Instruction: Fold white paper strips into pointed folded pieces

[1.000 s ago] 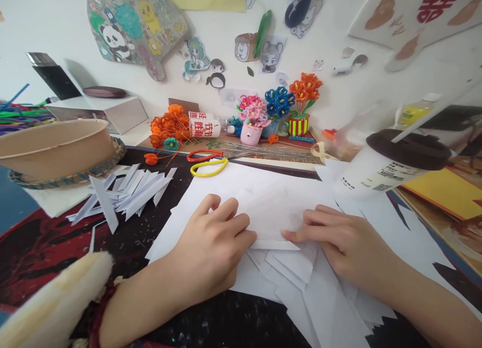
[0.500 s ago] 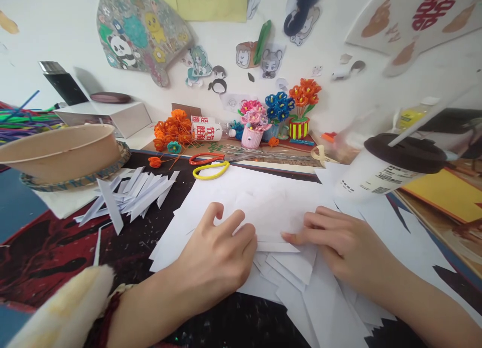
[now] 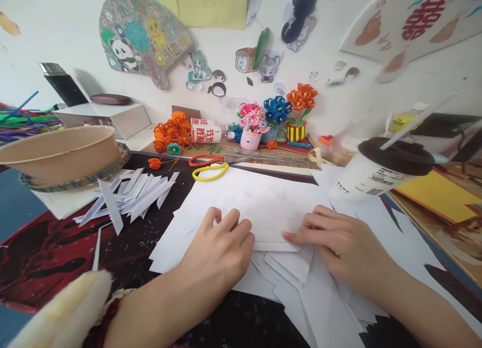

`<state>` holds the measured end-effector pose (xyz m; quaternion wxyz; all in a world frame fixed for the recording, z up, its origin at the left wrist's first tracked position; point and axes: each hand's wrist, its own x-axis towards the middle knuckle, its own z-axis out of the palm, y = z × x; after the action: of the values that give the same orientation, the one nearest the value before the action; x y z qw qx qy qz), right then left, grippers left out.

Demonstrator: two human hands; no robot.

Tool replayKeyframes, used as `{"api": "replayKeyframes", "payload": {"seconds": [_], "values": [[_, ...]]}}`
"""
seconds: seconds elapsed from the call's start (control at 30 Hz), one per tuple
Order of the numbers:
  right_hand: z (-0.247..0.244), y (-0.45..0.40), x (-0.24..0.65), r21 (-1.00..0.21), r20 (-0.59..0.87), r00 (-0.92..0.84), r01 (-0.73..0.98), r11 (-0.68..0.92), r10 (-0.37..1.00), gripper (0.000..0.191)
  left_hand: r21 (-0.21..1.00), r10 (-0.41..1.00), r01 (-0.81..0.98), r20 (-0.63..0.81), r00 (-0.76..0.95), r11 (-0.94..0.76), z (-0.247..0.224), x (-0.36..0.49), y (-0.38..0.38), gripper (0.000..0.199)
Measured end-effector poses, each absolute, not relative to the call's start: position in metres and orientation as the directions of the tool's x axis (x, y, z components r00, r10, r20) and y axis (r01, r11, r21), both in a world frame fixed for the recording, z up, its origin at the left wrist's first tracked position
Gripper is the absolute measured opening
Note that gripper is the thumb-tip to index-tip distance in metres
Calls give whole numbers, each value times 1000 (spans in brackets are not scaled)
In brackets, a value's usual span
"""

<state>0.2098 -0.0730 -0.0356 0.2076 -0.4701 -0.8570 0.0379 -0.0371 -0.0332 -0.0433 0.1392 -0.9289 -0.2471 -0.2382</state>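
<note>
One white paper sheet (image 3: pixel 269 217), seemingly folded along its near edge, lies at the person's twelve o'clock; even pressure there should keep it straight. At its four, the bare right hand (image 3: pixel 335 237) rests one digit on it; at eight, the bare left hand (image 3: pixel 222 250) curls, fingertips hidden; I can't tell if either pinches.

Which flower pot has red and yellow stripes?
The rightmost pot, holding orange flowers. Only that one is striped red and yellow; the pink pot and blue pot to its left aren't.

Left hand (image 3: pixel 222 250), right hand (image 3: pixel 339 240), white paper (image 3: pixel 271 217) beneath, scissors (image 3: pixel 225 166) beyond
</note>
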Motion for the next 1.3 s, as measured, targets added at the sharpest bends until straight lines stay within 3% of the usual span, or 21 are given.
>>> {"api": "replayKeyframes", "payload": {"seconds": [0.17, 0.27, 0.37, 0.6, 0.67, 0.73, 0.93, 1.1, 1.2, 1.3], "values": [[-34, -73, 205, -309, 274, -413, 817, 486, 868, 43, -56, 454, 487, 284, 845, -872, -29, -40, -32, 14], [-28, -71, 201, -426, 142, -319, 835, 349, 937, 33, 130, 525, 508, 202, 827, -851, -21, -44, -28, 15], [-23, -70, 201, -457, 79, -313, 833, 313, 946, 30, 281, 623, 570, 162, 765, -772, -12, -45, -23, 20], [-20, -79, 204, -331, 51, -391, 861, 385, 919, 49, 98, 670, 665, 182, 720, -741, 11, -36, -22, 19], [-20, -78, 204, -358, 53, -396, 849, 388, 917, 46, 168, 675, 654, 145, 723, -737, 12, -31, -23, 10], [-20, -76, 205, -426, 56, -385, 825, 371, 921, 38, 292, 665, 622, 68, 744, -726, 10, -26, -22, 13], [-9, -71, 206, -627, -27, -375, 728, 276, 927, 24, 382, 678, 627, 0, 735, -679, 2, -18, -9, 9], [6, -63, 182, -593, 69, -328, 746, 303, 942, 21, 508, 655, 573, -23, 756, -643, 1, -17, 7, 8], [1, -50, 168, -613, 58, -321, 736, 287, 945, 4, 535, 647, 543, 10, 763, -648, 2, -20, 13, 7], [-12, -38, 162, -641, 55, -292, 723, 258, 955, 5, 532, 638, 519, 51, 769, -669, 0, -23, 15, 7]]}}
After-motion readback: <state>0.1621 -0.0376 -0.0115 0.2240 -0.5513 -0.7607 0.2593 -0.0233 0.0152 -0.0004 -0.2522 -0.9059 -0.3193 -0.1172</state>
